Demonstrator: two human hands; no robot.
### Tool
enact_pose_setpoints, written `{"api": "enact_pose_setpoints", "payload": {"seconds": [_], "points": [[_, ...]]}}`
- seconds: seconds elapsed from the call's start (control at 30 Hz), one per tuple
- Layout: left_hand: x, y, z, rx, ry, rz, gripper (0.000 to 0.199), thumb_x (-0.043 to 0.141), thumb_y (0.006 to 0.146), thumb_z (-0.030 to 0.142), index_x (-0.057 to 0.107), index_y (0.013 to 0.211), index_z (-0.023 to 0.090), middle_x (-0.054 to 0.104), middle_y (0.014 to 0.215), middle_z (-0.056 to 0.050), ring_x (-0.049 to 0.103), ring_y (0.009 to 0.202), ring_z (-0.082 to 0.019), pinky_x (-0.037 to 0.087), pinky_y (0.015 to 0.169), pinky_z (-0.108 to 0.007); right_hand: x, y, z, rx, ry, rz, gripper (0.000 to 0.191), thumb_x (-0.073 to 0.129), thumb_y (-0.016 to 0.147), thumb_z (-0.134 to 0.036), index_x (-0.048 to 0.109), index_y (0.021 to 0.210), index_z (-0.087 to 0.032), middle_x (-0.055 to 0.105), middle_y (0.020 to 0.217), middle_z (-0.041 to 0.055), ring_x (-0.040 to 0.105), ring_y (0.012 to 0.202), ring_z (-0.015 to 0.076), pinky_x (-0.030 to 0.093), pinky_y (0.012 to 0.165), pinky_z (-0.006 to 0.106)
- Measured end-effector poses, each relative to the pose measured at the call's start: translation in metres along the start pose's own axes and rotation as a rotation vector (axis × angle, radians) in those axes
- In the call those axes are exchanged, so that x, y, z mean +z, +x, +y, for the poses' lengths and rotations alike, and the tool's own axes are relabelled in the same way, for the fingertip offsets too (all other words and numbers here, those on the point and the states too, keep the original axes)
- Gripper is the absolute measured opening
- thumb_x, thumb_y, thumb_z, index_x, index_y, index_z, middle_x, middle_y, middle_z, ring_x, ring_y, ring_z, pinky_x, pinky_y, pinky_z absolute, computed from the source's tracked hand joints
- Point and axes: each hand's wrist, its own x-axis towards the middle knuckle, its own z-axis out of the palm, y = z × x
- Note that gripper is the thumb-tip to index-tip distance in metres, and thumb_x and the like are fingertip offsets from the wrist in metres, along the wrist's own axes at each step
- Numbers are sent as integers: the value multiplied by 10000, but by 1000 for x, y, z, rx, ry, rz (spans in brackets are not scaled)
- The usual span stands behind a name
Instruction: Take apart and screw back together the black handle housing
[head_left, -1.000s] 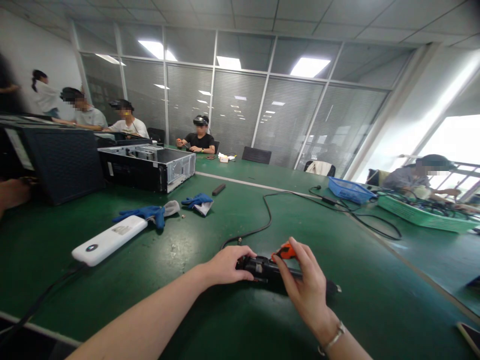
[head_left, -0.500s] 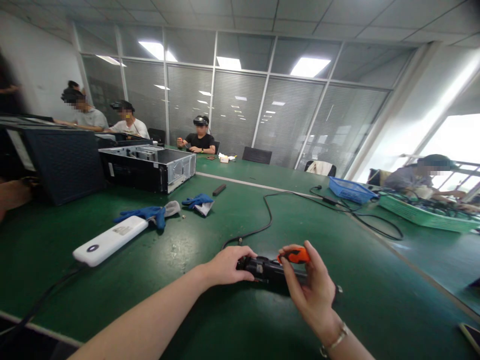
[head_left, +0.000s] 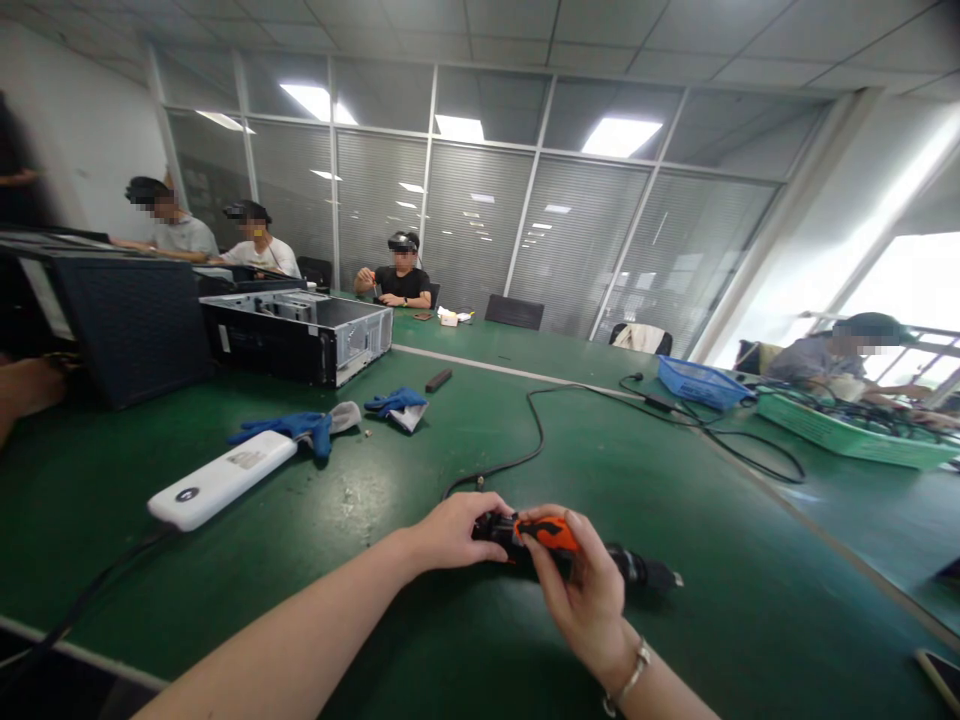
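Glass partition panels [head_left: 480, 240] stand far beyond a green table [head_left: 585, 440], on which a long black device [head_left: 630, 565] lies, under both hands. Around the left end of the black device the left hand [head_left: 457, 530] is curled, thumb on the near side, fingers on the far side. Over its middle, the right hand [head_left: 581, 580] pinches an orange-handled tool [head_left: 551, 533] between thumb and fingers; where the tool's working end meets the device is hidden. A metallic tip [head_left: 678, 579] shows at the right end of the device.

The work looks under way rather than finished, since the device is gripped and the tool is held at it. Whether anything has been loosened or fastened cannot be told behind the fingers, so how much is left stays unclear.

Just beyond the device a black cable [head_left: 538, 445] winds away; whether it joins the device is hidden. Left of the device lie a white box [head_left: 225, 480] and blue gloves [head_left: 394, 402]; farther beyond, to the left, sits an opened computer case [head_left: 277, 350]. Well to the device's right are a blue basket [head_left: 694, 385] and a green basket [head_left: 847, 435].
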Motion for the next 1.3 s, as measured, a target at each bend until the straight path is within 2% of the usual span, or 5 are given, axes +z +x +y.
{"api": "enact_pose_setpoints", "payload": {"seconds": [0.33, 0.57, 0.77, 1.0, 1.3], "points": [[6, 0, -6, 35, 35, 22, 304, 676, 778, 240, 640, 1068, 160, 681, 1021, -45, 629, 925, -220, 478, 834, -281, 17, 26, -10, 14, -193, -218, 525, 541, 882, -119, 442, 1360, -310, 581, 1083, 89, 630, 949, 204, 579, 785, 351], [9, 3, -12, 61, 45, 41, 151, 663, 748, 203, 667, 877, 125, 686, 913, -48, 634, 839, -202, 500, 769, -260, 21, 31, -24, 50, -100, -265, 629, 433, 911, -62, 262, 1475, -282, 546, 1244, 110, 570, 1129, 203, 528, 923, 356], [9, 2, -10, 84, 3, 67, 251, 661, 740, 184, 638, 988, 147, 689, 931, -28, 634, 845, -189, 495, 769, -246, 21, 21, -15, 28, -173, -170, 596, 535, 880, -80, 375, 1402, -319, 557, 1083, 78, 602, 943, 186, 563, 785, 333], [9, 2, -9, 77, -8, 56, 211, 629, 741, 150, 648, 950, 137, 691, 956, -43, 641, 869, -198, 499, 807, -263, 20, 21, -23, 26, -144, -272, 613, 464, 873, -52, 311, 1436, -239, 477, 1318, 142, 510, 1202, 243, 511, 947, 416], [6, 2, -7, 72, -37, 49, 330, 637, 739, 155, 634, 1068, 152, 685, 1033, -50, 634, 939, -210, 495, 862, -286, 19, 21, -21, -18, -155, -268, 589, 423, 896, -35, 325, 1436, -248, 554, 1175, 117, 581, 1048, 197, 551, 850, 346]]}}
